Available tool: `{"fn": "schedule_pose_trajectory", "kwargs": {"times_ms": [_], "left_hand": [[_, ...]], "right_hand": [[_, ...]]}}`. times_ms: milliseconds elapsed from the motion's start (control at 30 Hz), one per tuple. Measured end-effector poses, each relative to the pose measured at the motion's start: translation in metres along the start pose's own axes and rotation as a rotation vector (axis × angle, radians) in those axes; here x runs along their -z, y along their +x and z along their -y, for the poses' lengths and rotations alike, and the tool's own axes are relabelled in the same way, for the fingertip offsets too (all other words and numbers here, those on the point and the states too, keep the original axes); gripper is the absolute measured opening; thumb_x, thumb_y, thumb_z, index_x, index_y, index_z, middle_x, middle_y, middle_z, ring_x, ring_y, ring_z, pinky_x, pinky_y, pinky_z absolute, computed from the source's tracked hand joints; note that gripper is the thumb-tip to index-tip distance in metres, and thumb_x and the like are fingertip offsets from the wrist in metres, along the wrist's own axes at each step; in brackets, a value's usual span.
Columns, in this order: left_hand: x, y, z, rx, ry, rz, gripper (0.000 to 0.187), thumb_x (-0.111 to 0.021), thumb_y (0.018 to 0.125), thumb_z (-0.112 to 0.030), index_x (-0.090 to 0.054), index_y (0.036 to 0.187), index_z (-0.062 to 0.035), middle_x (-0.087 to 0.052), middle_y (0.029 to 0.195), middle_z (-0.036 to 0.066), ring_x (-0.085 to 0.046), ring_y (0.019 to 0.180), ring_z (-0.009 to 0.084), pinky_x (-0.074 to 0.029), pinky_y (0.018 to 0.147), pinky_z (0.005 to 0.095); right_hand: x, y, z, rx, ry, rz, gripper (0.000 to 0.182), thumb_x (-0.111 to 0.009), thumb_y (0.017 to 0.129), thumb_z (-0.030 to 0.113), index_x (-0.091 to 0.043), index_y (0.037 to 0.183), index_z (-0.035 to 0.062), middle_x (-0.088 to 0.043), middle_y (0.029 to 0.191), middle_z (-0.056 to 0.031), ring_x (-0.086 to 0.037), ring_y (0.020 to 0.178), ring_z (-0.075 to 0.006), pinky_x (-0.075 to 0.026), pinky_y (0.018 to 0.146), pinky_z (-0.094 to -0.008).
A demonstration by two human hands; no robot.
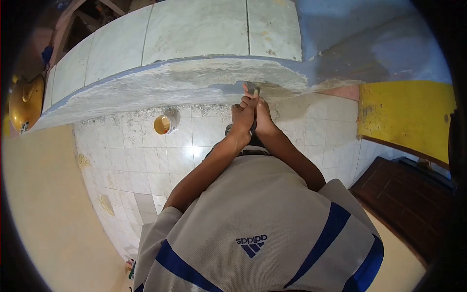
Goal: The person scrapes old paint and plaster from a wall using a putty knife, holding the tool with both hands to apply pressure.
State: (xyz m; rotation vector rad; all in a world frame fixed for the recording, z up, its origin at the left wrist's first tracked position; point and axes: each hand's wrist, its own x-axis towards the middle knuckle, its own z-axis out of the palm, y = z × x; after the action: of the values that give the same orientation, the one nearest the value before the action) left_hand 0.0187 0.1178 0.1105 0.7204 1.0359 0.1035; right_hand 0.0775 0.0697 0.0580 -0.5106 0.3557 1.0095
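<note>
My left hand (244,113) and my right hand (263,118) are close together in front of the low wall's face (189,77). Both are closed around a small grey flat-bladed tool that looks like a scraper (253,87). One finger stretches along its blade, which is against or very near the wall. The handle is hidden by my fingers. Around the blade the wall surface is rough and patchy, with whitish and grey-blue areas.
Pale tiles (197,29) cap the wall. A white bucket (162,124) stands on the tiled floor (146,163), with flakes scattered along the wall's foot. A gold helmet (26,103) sits at the far left. At right are a yellow panel (406,119) and a dark brown panel (399,194).
</note>
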Motion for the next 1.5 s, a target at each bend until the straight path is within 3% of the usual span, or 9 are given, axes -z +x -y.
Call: {"fn": "schedule_pose_trajectory", "kwargs": {"times_ms": [100, 133, 367, 567, 767, 900, 1000, 1233, 1500], "left_hand": [[0.006, -0.002, -0.001, -0.027, -0.025, 0.214, 0.057, -0.077, 0.087, -0.037, -0.044, 0.111, 0.0033, -0.056, 0.110, 0.013, -0.054, 0.103, 0.0173, -0.046, 0.089, 0.0296], [-0.004, -0.012, -0.003, -0.066, -0.021, 0.063, 0.052, -0.077, 0.087, -0.037, -0.048, 0.107, 0.0020, -0.058, 0.105, 0.011, -0.055, 0.100, 0.0162, -0.047, 0.085, 0.0304], [0.016, 0.009, 0.004, 0.048, -0.059, 0.223, 0.061, -0.077, 0.087, -0.037, -0.040, 0.117, 0.0014, -0.056, 0.112, 0.011, -0.055, 0.099, 0.0158, -0.048, 0.085, 0.0302], [0.003, 0.005, 0.006, 0.016, -0.021, -0.054, 0.038, -0.071, 0.093, -0.032, -0.057, 0.113, -0.0024, -0.061, 0.104, 0.007, -0.060, 0.092, 0.0144, -0.050, 0.078, 0.0317], [0.008, 0.002, 0.002, -0.042, -0.002, 0.107, 0.063, -0.076, 0.088, -0.036, -0.038, 0.118, 0.0025, -0.054, 0.113, 0.015, -0.055, 0.108, 0.0193, -0.046, 0.093, 0.0328], [0.005, 0.013, 0.009, 0.021, -0.039, -0.065, 0.040, -0.072, 0.093, -0.033, -0.057, 0.116, -0.0041, -0.061, 0.106, 0.007, -0.061, 0.098, 0.0155, -0.052, 0.080, 0.0328], [0.021, 0.029, 0.008, 0.103, 0.015, 0.076, 0.063, -0.076, 0.089, -0.037, -0.037, 0.117, 0.0034, -0.057, 0.113, 0.014, -0.057, 0.106, 0.0193, -0.047, 0.090, 0.0309], [0.004, -0.011, -0.012, 0.028, 0.007, -0.005, 0.050, -0.073, 0.091, -0.035, -0.051, 0.120, -0.0011, -0.059, 0.109, 0.009, -0.062, 0.098, 0.0182, -0.052, 0.083, 0.0337], [0.014, -0.011, -0.011, -0.024, -0.068, 0.146, 0.052, -0.073, 0.092, -0.032, -0.040, 0.119, -0.0001, -0.056, 0.112, 0.011, -0.056, 0.108, 0.0167, -0.047, 0.091, 0.0309]], "right_hand": [[0.003, -0.007, 0.002, 0.013, 0.030, 0.099, 0.044, -0.054, 0.099, 0.012, -0.046, 0.142, 0.0075, -0.033, 0.074, 0.0052, -0.033, 0.066, -0.0095, -0.033, 0.061, -0.0255], [0.002, -0.007, 0.000, 0.036, -0.020, 0.130, 0.045, -0.054, 0.099, 0.012, -0.045, 0.143, 0.0077, -0.033, 0.073, 0.0055, -0.033, 0.065, -0.0095, -0.033, 0.061, -0.0252], [-0.003, 0.001, -0.004, -0.004, -0.010, -0.108, 0.042, -0.052, 0.102, 0.015, -0.046, 0.143, 0.0091, -0.028, 0.068, 0.0067, -0.027, 0.061, -0.0084, -0.028, 0.057, -0.0240], [-0.002, -0.002, -0.003, 0.020, -0.094, -0.020, 0.041, -0.050, 0.102, 0.015, -0.047, 0.143, 0.0107, -0.028, 0.068, 0.0069, -0.027, 0.059, -0.0081, -0.029, 0.057, -0.0237], [-0.003, -0.002, 0.003, -0.008, 0.011, 0.100, 0.043, -0.050, 0.101, 0.012, -0.043, 0.143, 0.0100, -0.032, 0.070, 0.0048, -0.032, 0.061, -0.0087, -0.032, 0.057, -0.0253], [0.014, 0.011, -0.003, -0.036, -0.004, 0.057, 0.045, -0.049, 0.101, 0.013, -0.041, 0.145, 0.0092, -0.036, 0.074, 0.0042, -0.035, 0.064, -0.0107, -0.036, 0.062, -0.0263], [0.034, 0.020, -0.015, -0.056, 0.057, -0.004, 0.046, -0.050, 0.102, 0.015, -0.041, 0.146, 0.0098, -0.037, 0.075, 0.0042, -0.036, 0.064, -0.0114, -0.036, 0.063, -0.0265], [0.011, 0.013, -0.007, -0.005, -0.080, 0.106, 0.048, -0.055, 0.101, 0.019, -0.041, 0.147, 0.0107, -0.035, 0.072, 0.0050, -0.036, 0.064, -0.0102, -0.034, 0.060, -0.0260], [-0.031, -0.014, -0.001, 0.010, -0.081, 0.021, 0.044, -0.051, 0.103, 0.018, -0.042, 0.145, 0.0105, -0.037, 0.073, 0.0052, -0.036, 0.062, -0.0102, -0.036, 0.059, -0.0265]]}}
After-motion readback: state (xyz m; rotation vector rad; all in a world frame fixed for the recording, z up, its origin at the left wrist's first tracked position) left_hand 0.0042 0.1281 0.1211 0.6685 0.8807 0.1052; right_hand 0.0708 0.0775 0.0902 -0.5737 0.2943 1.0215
